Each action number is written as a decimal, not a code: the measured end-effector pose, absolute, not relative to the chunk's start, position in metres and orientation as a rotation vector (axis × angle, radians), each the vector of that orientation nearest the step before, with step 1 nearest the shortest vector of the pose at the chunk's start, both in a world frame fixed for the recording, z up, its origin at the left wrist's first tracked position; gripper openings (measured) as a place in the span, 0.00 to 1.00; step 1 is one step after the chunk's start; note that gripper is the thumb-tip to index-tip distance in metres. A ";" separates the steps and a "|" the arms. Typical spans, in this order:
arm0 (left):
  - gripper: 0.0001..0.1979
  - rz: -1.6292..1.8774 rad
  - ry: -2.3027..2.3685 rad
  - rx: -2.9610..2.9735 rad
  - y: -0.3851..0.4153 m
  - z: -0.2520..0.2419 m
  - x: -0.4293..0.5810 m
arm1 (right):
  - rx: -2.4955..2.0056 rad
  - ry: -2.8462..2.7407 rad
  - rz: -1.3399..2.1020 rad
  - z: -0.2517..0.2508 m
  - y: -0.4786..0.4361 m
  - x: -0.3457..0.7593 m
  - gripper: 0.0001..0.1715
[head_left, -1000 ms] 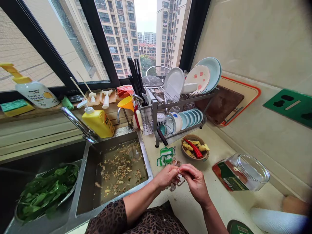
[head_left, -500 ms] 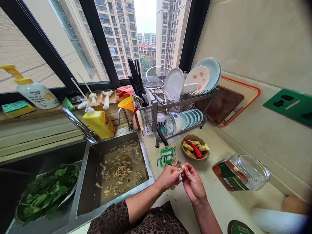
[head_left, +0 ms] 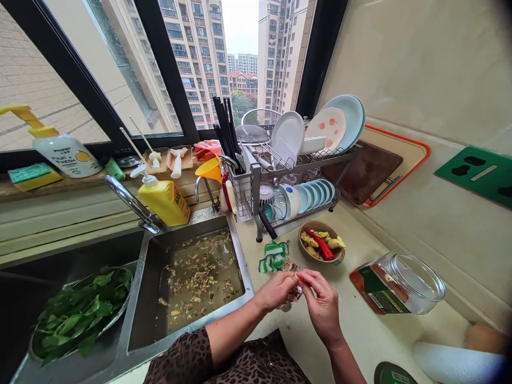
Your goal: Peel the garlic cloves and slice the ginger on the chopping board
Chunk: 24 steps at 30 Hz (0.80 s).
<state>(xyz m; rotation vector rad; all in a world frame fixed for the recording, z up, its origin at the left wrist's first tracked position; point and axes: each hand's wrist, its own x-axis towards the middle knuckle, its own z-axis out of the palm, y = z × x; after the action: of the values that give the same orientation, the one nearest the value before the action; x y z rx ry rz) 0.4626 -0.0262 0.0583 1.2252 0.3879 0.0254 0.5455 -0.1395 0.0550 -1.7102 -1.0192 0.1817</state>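
My left hand [head_left: 276,290] and my right hand [head_left: 322,301] meet above the counter, just right of the sink [head_left: 192,277]. Both pinch a small pale piece, likely a garlic clove [head_left: 296,277], between thumb and fingertips. Papery skins [head_left: 291,298] hang and lie under the hands. A green and white cloth [head_left: 273,256] lies just beyond them. A little bowl [head_left: 320,245] with a red chilli and ginger pieces stands behind my right hand.
The sink holds murky water with scraps. A metal bowl of green leaves [head_left: 76,312] sits at the left. A dish rack [head_left: 288,165] with plates stands at the back. A glass jar [head_left: 400,290] lies on its side at the right. A yellow soap bottle [head_left: 162,200] stands by the tap.
The hands stay together over the same spot. The fingers have shifted around the clove, which showed between them half a second ago and is more covered now.
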 end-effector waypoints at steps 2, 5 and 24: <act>0.15 0.040 0.379 1.249 -0.027 0.057 0.462 | -1.729 -1.058 0.115 0.057 -0.139 0.543 0.11; 0.15 0.073 0.387 1.269 -0.029 0.056 0.461 | -1.738 -1.076 0.042 0.057 -0.137 0.539 0.12; 0.14 0.195 0.521 1.450 -0.027 0.050 0.461 | -1.464 -0.691 0.675 0.056 -0.134 0.542 0.14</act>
<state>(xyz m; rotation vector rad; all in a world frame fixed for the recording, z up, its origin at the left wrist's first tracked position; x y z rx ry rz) 0.4613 -0.0271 0.0499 1.4499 0.5214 0.1955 0.5422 -0.1340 0.0555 -1.4639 -0.6908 0.6754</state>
